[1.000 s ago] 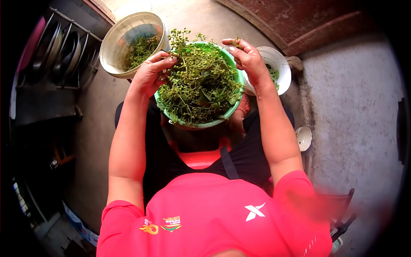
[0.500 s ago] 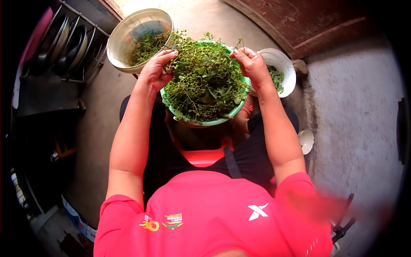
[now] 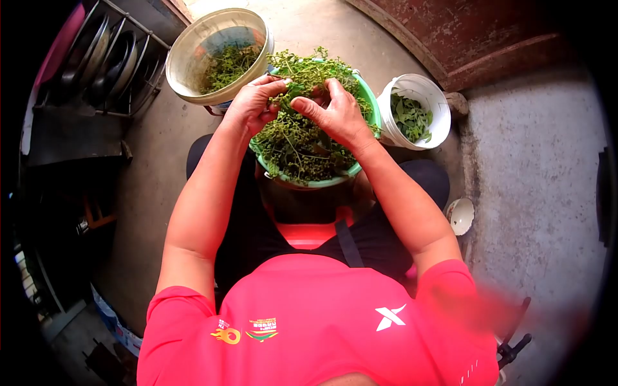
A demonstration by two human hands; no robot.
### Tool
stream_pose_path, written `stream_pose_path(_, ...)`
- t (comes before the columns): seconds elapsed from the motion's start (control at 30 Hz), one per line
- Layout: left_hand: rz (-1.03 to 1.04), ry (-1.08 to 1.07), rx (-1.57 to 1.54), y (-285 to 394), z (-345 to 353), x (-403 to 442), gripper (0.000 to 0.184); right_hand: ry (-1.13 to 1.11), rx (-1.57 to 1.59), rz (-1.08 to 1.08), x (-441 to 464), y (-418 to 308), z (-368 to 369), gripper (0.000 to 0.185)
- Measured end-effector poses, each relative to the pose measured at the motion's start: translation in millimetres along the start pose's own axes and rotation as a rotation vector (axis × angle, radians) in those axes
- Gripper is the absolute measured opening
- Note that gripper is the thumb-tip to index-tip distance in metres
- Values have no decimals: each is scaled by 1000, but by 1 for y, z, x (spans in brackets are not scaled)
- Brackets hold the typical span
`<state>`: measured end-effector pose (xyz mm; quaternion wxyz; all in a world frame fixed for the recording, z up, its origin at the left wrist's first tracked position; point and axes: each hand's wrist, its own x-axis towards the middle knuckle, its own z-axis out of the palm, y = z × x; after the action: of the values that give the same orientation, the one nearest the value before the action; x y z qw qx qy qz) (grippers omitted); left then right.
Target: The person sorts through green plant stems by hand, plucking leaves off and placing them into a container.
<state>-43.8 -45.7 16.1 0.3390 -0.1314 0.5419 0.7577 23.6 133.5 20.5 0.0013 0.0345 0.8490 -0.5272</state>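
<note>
Two bare hands, left hand point(image 3: 257, 106) and right hand point(image 3: 338, 119), occupy the head view above a round green plastic tub point(image 3: 368, 96) heaped with green berry-bearing sprigs point(image 3: 302, 154). Left fingers grasp one sprig; right thumb and fingers stand apart, released. A round white plastic bucket point(image 3: 439, 106) stands beside the tub.
</note>
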Motion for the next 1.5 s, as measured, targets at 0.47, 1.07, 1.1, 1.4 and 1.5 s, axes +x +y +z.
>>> stream_pose_path(0.47,53,64,-129,-7,4,7,17,113,136,-157,-7,-2,-11,11)
stream_pose_path(1.07,144,39,44,-15,16,7,15,264,-122,-302,-1,-3,11,27)
stream_pose_path(1.1,163,52,93,-15,17,5,15,219,-131,-271,-1,-2,9,25)
stream_pose_path(1.4,98,70,-174,-7,3,10,21,-63,1030,65,2,1,-47,6)
stream_pose_path(1.5,72,77,-236,-5,3,5,23,138,1019,141,7,13,-64,10)
